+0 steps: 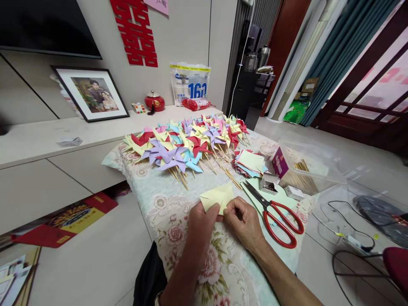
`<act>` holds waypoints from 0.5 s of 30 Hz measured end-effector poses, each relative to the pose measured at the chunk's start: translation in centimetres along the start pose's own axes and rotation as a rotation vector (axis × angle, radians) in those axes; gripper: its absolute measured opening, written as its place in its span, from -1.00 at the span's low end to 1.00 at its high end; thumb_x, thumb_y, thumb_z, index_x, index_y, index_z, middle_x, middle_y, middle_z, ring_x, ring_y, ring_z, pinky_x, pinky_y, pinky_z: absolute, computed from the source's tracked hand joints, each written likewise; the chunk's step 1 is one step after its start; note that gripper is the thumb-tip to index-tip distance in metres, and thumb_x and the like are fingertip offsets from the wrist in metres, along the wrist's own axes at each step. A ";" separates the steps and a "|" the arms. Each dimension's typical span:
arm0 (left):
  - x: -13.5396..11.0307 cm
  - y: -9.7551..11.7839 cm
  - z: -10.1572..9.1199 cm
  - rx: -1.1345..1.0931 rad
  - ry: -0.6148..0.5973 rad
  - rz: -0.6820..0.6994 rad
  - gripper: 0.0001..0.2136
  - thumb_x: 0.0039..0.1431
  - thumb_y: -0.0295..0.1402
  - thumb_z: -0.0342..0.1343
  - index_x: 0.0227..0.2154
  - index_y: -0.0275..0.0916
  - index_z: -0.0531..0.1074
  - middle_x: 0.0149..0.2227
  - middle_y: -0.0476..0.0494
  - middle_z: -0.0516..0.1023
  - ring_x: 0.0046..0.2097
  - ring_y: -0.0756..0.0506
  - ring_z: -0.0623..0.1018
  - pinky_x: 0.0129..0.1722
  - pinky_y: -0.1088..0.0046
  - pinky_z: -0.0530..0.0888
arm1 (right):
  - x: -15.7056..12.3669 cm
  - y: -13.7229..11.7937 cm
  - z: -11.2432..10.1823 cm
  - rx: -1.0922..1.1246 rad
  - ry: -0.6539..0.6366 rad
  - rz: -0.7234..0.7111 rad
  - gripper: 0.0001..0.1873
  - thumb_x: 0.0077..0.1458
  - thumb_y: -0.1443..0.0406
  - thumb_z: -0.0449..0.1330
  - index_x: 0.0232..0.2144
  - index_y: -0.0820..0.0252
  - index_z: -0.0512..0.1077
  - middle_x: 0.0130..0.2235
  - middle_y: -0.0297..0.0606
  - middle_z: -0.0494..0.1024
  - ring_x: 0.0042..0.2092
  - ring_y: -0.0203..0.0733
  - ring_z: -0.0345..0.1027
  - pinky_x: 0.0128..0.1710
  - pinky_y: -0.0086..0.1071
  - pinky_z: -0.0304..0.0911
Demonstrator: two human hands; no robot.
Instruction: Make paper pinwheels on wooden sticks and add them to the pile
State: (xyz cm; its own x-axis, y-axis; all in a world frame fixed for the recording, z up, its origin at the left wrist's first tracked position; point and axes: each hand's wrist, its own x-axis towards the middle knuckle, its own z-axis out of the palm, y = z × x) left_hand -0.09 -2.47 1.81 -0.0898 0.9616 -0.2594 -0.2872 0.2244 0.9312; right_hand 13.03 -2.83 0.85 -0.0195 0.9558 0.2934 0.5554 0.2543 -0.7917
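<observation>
Between my two hands is a pale yellow paper square point(223, 193), with slits running in from its corners. My left hand point(204, 219) grips its left and lower side, the thumb lying on top. My right hand point(244, 219) pinches the lower right corner between thumb and fingers. Red-handled scissors point(280, 223) lie just right of my right hand, on light green paper sheets point(288, 208). Beyond the paper, a few loose wooden sticks point(233, 179) rest on the floral tablecloth point(178, 255).
Many finished paper pinwheels point(172, 158) on sticks cover the table's far side. A stack of coloured paper squares point(250, 163), a small open box of pins point(270, 183), a small white box point(295, 193) and a clear plastic bin point(331, 174) holding sticks stand at the right.
</observation>
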 end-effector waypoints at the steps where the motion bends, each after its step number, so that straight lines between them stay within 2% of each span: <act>1: 0.0 0.0 0.0 0.004 -0.004 0.005 -0.79 -0.03 -0.33 0.21 -0.35 -0.33 0.62 -0.39 -0.16 0.68 -0.39 -0.16 0.60 -0.36 0.40 0.52 | 0.0 0.0 0.0 0.005 -0.001 0.005 -0.81 0.09 0.31 0.15 -0.56 0.15 0.32 -0.52 -0.40 0.32 -0.46 -0.26 0.21 -0.44 -0.39 0.08; 15: -0.2 0.9 0.5 0.078 0.087 0.018 -0.87 -0.11 -0.41 0.28 -0.43 -0.31 0.64 -0.47 -0.09 0.65 -0.46 -0.09 0.56 -0.44 0.48 0.50 | 0.2 -0.2 0.2 -0.007 0.004 -0.012 -0.78 0.11 0.30 0.16 -0.58 0.15 0.36 -0.53 -0.38 0.37 -0.47 -0.26 0.24 -0.46 -0.40 0.11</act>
State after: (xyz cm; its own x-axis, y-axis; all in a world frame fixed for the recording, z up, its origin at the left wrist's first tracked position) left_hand 0.12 -2.35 2.83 -0.1778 0.9491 -0.2601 -0.2095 0.2218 0.9523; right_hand 12.78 -2.69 0.94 -0.0232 0.9521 0.3049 0.5612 0.2648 -0.7842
